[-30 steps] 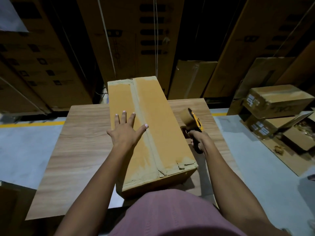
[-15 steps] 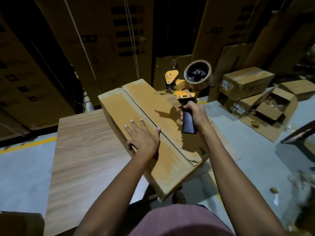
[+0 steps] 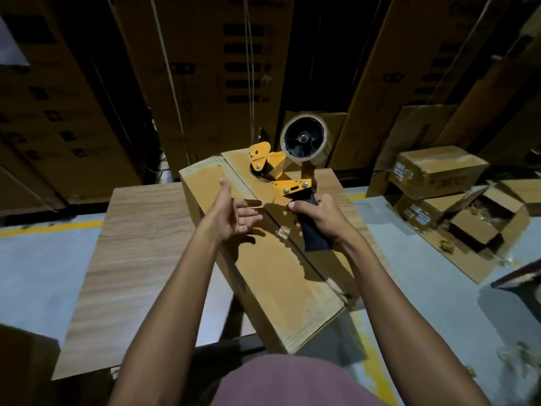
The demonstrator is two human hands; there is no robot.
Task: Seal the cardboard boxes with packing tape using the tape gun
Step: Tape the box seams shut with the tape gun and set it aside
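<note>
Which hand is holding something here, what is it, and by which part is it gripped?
The right hand grips the tape gun by its black handle. The left hand is open above the cardboard box, holding nothing.

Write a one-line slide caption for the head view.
Right hand grips the tape gun over the cardboard box; open left hand hovers beside it.

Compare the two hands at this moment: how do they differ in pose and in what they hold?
The right hand curls tightly around the tape gun's black handle; the left hand is open, palm up, holding nothing. The right hand carries the tool near the cardboard box's far end; the left hovers beside it. Both are above the box top.
</note>
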